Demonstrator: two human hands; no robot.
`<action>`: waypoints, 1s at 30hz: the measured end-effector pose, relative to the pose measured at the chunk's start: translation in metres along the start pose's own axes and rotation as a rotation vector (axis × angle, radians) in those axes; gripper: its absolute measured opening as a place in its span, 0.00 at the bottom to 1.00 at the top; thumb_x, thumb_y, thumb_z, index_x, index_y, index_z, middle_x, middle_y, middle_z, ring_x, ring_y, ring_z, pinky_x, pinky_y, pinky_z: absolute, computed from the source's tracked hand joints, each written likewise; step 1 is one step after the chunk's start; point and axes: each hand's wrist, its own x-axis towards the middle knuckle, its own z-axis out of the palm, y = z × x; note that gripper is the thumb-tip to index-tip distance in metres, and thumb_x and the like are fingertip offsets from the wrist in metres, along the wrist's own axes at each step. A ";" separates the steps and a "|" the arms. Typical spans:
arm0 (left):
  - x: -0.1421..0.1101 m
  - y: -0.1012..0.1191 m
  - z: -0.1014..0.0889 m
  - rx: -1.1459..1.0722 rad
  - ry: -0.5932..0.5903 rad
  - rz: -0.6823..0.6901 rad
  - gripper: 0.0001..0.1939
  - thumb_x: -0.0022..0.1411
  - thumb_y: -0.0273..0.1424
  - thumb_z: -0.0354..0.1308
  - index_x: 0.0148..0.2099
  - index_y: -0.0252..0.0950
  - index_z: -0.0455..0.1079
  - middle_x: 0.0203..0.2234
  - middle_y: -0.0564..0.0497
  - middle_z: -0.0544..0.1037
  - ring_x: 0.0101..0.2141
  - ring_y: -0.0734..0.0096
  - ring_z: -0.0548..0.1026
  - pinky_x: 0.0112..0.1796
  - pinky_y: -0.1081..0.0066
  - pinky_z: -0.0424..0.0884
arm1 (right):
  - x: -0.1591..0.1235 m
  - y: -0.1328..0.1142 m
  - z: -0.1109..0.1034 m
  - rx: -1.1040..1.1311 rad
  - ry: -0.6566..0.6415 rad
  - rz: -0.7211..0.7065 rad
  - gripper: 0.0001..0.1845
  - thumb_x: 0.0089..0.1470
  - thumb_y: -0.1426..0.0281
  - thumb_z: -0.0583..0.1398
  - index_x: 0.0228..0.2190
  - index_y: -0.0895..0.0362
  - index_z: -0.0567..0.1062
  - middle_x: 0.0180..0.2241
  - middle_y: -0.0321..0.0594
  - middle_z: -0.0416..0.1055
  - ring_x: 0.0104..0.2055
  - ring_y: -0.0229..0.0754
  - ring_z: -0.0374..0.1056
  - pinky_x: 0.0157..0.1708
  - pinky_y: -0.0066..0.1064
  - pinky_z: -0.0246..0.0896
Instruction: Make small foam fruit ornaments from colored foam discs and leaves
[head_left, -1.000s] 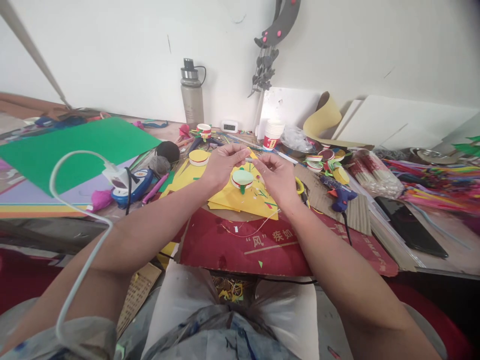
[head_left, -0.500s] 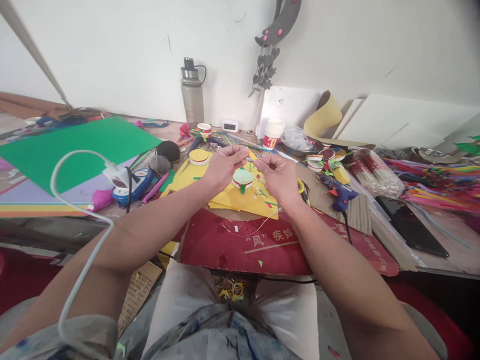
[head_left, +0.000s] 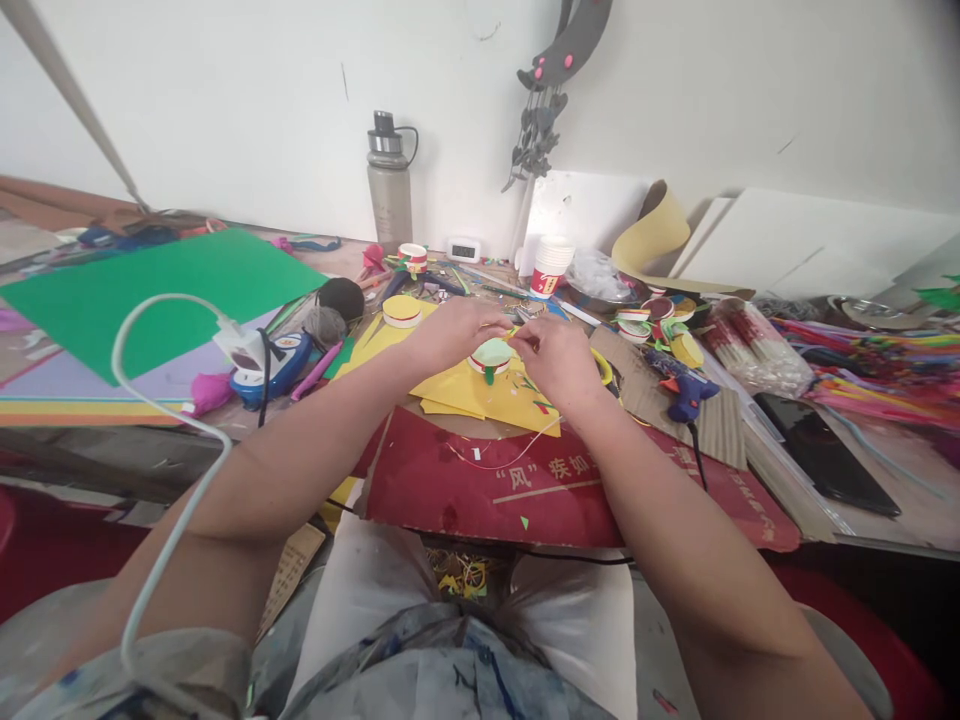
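My left hand (head_left: 459,332) and my right hand (head_left: 556,358) meet fingertip to fingertip above the yellow paper sheets (head_left: 454,393). Both are closed in a pinch on a small yellow paper strip (head_left: 511,336), mostly hidden by the fingers. Just below them stands a short round piece with a pale green top (head_left: 491,353), a red and white rim and a green tab at the front. Green and yellow paper scraps lie around it. A similar round piece with a yellow top (head_left: 402,310) sits behind my left wrist.
A glue gun (head_left: 686,393) and a phone (head_left: 825,450) lie to the right. Stacked paper cups (head_left: 553,266) and a water bottle (head_left: 390,190) stand at the back. A white cable (head_left: 171,540) crosses my left arm. Red cardboard (head_left: 465,490) covers the front edge.
My left hand has turned palm down, with its fingers lower and nearer the right hand. The yellow strip, plainly visible before, is now mostly covered. The view has shifted slightly.
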 end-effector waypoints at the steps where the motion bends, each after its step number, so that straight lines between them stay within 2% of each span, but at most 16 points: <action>1: 0.000 -0.001 0.000 -0.002 -0.006 -0.013 0.06 0.62 0.27 0.65 0.34 0.42 0.82 0.30 0.51 0.83 0.35 0.66 0.76 0.41 0.69 0.64 | 0.000 0.000 0.000 -0.010 -0.003 0.001 0.07 0.60 0.75 0.65 0.29 0.57 0.81 0.32 0.44 0.77 0.37 0.45 0.70 0.40 0.36 0.58; 9: -0.001 -0.007 0.004 -0.009 -0.015 -0.049 0.08 0.60 0.26 0.66 0.30 0.43 0.83 0.24 0.53 0.80 0.27 0.70 0.70 0.35 0.69 0.57 | 0.001 0.004 0.001 -0.091 0.004 -0.038 0.08 0.61 0.73 0.64 0.29 0.56 0.81 0.33 0.44 0.78 0.38 0.46 0.71 0.41 0.37 0.61; 17: -0.001 -0.011 0.009 -0.073 -0.014 -0.056 0.07 0.55 0.24 0.69 0.29 0.42 0.82 0.23 0.53 0.80 0.26 0.71 0.70 0.33 0.69 0.56 | 0.001 0.001 0.000 -0.142 -0.055 -0.055 0.10 0.62 0.73 0.62 0.29 0.56 0.80 0.34 0.46 0.77 0.41 0.49 0.72 0.42 0.39 0.64; 20: -0.001 -0.014 0.009 -0.081 0.016 -0.093 0.08 0.55 0.24 0.66 0.27 0.42 0.81 0.21 0.55 0.79 0.25 0.73 0.70 0.32 0.71 0.57 | 0.001 -0.001 -0.006 -0.129 -0.072 -0.090 0.06 0.61 0.74 0.63 0.39 0.56 0.81 0.42 0.49 0.78 0.47 0.51 0.73 0.48 0.40 0.66; 23: -0.001 -0.018 0.007 -0.285 0.076 -0.248 0.07 0.57 0.25 0.65 0.28 0.38 0.80 0.21 0.54 0.79 0.21 0.77 0.70 0.28 0.72 0.60 | 0.003 0.006 -0.019 -0.214 -0.070 -0.038 0.19 0.62 0.73 0.62 0.54 0.59 0.76 0.51 0.55 0.76 0.53 0.55 0.72 0.54 0.43 0.65; 26: 0.000 -0.021 0.003 -0.615 0.157 -0.424 0.07 0.60 0.29 0.67 0.29 0.34 0.79 0.26 0.49 0.82 0.17 0.82 0.68 0.23 0.74 0.57 | 0.005 0.021 -0.033 -0.470 -0.200 0.141 0.20 0.65 0.70 0.58 0.55 0.64 0.75 0.52 0.63 0.76 0.56 0.61 0.72 0.54 0.48 0.64; 28: 0.001 -0.024 -0.001 -0.793 0.199 -0.477 0.08 0.59 0.30 0.71 0.31 0.32 0.78 0.29 0.47 0.82 0.17 0.85 0.66 0.20 0.76 0.53 | 0.006 0.030 -0.039 -0.606 -0.390 0.240 0.19 0.65 0.71 0.57 0.53 0.64 0.77 0.50 0.64 0.78 0.54 0.62 0.73 0.51 0.47 0.65; 30: 0.003 -0.026 -0.003 -0.921 0.212 -0.495 0.10 0.57 0.31 0.74 0.31 0.31 0.77 0.28 0.48 0.82 0.16 0.87 0.64 0.18 0.78 0.52 | 0.007 0.036 -0.041 -0.685 -0.553 0.264 0.18 0.64 0.72 0.56 0.51 0.63 0.79 0.50 0.65 0.79 0.53 0.61 0.75 0.48 0.45 0.66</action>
